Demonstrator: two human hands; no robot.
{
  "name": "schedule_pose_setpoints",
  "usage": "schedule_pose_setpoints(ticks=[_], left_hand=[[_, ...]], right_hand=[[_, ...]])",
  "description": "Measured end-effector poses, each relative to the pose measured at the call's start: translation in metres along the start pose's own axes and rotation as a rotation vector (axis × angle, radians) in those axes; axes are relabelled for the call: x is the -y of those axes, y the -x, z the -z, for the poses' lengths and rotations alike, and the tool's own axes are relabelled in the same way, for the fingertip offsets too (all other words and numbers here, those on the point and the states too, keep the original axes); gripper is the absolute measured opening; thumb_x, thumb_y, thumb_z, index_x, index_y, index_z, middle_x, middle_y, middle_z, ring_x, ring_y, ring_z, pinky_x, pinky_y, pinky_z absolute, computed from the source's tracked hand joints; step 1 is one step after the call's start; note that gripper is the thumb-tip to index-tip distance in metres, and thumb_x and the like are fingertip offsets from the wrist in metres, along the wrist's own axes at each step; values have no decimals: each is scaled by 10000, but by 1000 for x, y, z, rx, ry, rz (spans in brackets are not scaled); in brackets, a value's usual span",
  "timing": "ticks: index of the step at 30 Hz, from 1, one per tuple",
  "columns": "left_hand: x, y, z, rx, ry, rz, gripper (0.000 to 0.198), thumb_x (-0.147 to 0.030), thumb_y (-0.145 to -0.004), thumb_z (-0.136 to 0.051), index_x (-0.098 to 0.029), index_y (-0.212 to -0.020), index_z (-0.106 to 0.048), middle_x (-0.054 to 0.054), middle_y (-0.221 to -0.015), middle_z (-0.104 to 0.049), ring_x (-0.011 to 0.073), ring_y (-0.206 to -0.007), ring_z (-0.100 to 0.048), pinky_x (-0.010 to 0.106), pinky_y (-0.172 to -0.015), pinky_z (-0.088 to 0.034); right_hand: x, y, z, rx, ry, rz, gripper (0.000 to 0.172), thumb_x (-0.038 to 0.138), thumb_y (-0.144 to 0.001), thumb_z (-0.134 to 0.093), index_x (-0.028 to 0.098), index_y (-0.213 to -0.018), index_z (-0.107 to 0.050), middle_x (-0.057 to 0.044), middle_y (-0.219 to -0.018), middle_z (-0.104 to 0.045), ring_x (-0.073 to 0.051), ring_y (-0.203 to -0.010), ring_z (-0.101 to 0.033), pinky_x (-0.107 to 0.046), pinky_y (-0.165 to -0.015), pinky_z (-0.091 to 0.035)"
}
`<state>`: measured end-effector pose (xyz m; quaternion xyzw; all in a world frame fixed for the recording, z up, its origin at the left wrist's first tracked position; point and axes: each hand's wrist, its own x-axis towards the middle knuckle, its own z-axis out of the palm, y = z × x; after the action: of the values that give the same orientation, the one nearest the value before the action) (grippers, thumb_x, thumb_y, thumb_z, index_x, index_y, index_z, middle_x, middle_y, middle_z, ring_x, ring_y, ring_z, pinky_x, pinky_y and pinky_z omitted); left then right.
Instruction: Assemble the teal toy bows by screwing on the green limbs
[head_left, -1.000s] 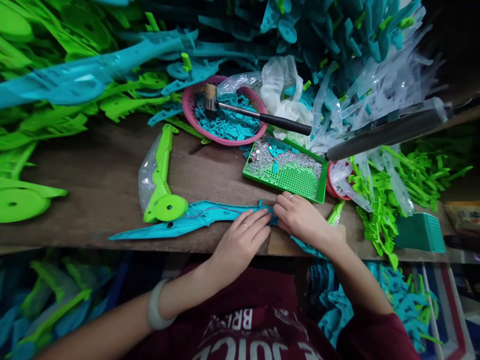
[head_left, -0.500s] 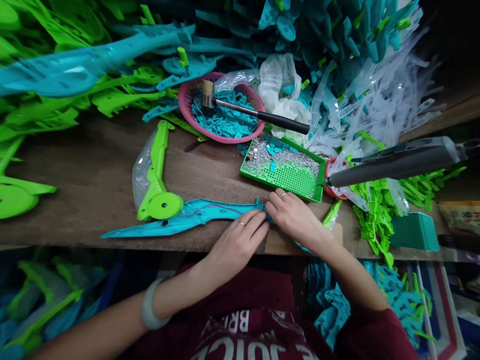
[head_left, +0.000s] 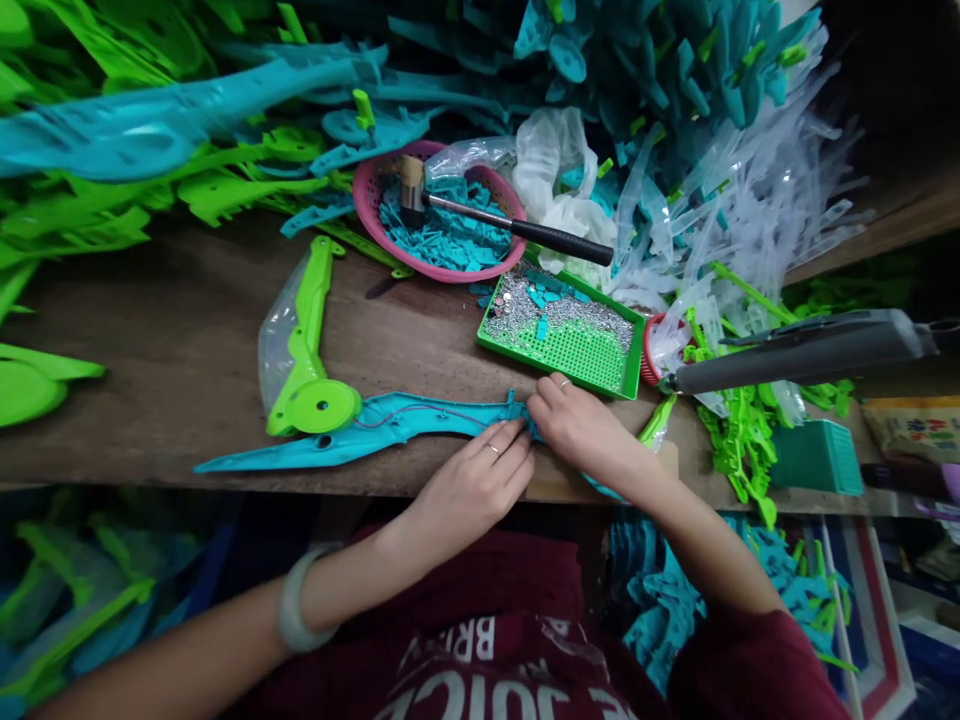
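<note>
A long blue plastic shell half [head_left: 405, 422] lies on the bench with a thin reddish wire along its inside. Its left end tapers to a point, and a green part with a round disc [head_left: 322, 405] and a clear panel rests over it. My left hand [head_left: 480, 478] is closed over the shell's near edge, fingertips pressed on it. Close against it, my right hand [head_left: 581, 420] is closed on the same shell, its fingers bent around the narrow section. My fingers cover whatever lies between them. Past my right wrist, more blue plastic shows.
Beyond my hands sits a green tray [head_left: 491, 343] of small screws. A pink basket [head_left: 365, 215] of small blue pieces carries a mallet [head_left: 555, 240]. A dark grey electric screwdriver [head_left: 795, 352] hangs at right. Piles of green, blue and clear parts [head_left: 757, 190] line the back.
The whole view has shifted slightly left. Both hands stay at the same place on the blue shell, with only slight finger movement.
</note>
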<state>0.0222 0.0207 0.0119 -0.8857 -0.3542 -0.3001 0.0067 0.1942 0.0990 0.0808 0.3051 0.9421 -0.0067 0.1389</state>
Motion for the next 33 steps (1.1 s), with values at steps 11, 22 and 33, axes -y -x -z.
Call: schedule_pose_setpoints(ticks=[11,22,33], left_hand=[[-5,-5,2,-19,-30,77,289,-51,-941,-432,-92,-1066,-689,143,-1191,-718,258,-1125,-643,417,-969,-529],[-2,-1,1,-1,-35,-36,362,-35,-945,-364,-34,-1117,-682,182,-1114,-736,261,-1105,-664,416,-980,-542],[-1,-5,6,22,-84,-88,326,-48,-963,-368,-45,-1068,-676,165,-1080,-737,261,-1050,-678,404,-939,-554]], right_hand=[[-11,17,-14,-146,-292,-79,183,170,-1003,-434,141,-942,-604,-103,-961,-570,-204,-883,-487,-329,-773,-461],[-9,24,-32,-302,-123,183,276,156,-1034,-368,139,-1083,-639,-102,-979,-629,-199,-875,-485,-335,-732,-424],[-11,20,-39,-362,-330,53,257,214,-1032,-386,144,-968,-624,-106,-1003,-595,-186,-914,-506,-301,-780,-479]])
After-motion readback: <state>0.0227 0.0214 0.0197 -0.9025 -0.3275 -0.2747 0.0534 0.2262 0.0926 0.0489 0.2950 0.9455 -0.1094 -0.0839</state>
